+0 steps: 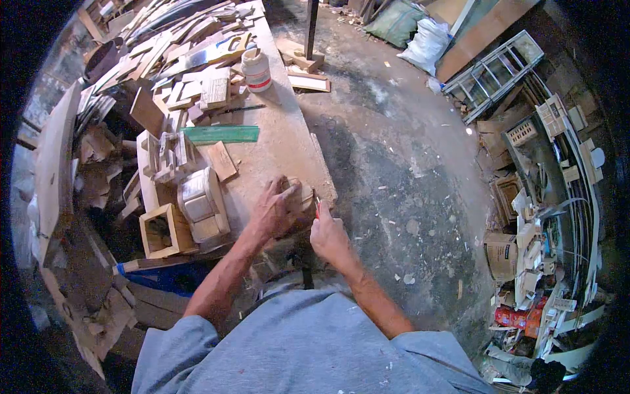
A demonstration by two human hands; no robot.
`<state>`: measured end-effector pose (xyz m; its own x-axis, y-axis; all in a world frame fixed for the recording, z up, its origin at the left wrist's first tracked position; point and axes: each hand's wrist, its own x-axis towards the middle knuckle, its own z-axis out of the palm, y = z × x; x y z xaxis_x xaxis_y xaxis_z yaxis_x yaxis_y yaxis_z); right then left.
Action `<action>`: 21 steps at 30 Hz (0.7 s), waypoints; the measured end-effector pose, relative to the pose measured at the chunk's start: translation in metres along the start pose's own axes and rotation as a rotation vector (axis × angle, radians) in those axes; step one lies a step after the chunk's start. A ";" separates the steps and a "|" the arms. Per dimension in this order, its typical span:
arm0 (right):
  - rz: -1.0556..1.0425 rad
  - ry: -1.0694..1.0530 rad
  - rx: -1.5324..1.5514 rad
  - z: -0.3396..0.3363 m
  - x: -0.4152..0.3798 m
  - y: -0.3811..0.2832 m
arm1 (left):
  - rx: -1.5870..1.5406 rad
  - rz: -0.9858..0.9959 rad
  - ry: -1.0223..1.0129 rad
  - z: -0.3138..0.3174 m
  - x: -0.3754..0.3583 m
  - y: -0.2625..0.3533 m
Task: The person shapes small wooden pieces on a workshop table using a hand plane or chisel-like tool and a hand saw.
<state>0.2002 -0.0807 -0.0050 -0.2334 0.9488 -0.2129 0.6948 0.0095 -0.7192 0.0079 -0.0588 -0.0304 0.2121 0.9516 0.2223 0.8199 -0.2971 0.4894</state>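
Note:
Near the front right corner of the workbench (pixel 289 141), my left hand (pixel 272 209) grips a small pale wooden piece (pixel 300 197) and holds it against the bench top. My right hand (pixel 329 238) is closed around a tool with a red handle (pixel 318 211), just past the bench edge. The thin tip of the tool points at the right end of the wooden piece. Whether it touches the wood is too small to tell. A flat wood offcut (pixel 222 161) lies to the left of my left hand, with a green strip (pixel 222 134) behind it.
A white jar with a red band (pixel 256 71) stands near the bench's right edge. Wood scraps and a handsaw (pixel 210 54) lie farther back. An open wooden box (pixel 165 231) and a rounded wooden block (pixel 200 197) sit at left. Shelving with clutter and a ladder-like frame (pixel 493 75) stand at right.

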 end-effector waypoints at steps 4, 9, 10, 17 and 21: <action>-0.052 0.026 -0.036 0.014 0.003 0.012 | -0.033 -0.212 0.048 0.000 -0.008 0.031; -0.102 0.008 -0.115 0.010 0.003 0.016 | 0.015 -0.251 0.081 0.003 -0.014 0.047; -0.085 -0.014 -0.110 -0.002 0.001 0.005 | 0.080 -0.159 0.095 -0.001 -0.013 0.039; -0.022 -0.023 -0.183 -0.007 0.002 -0.001 | 0.007 0.202 -0.172 -0.013 0.010 -0.001; 0.029 -0.025 -0.098 -0.003 -0.004 -0.008 | 0.133 0.064 -0.010 0.003 -0.006 0.012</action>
<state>0.1974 -0.0834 0.0039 -0.2282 0.9410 -0.2499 0.7642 0.0141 -0.6448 0.0183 -0.0680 -0.0288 0.2707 0.9320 0.2409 0.8677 -0.3446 0.3582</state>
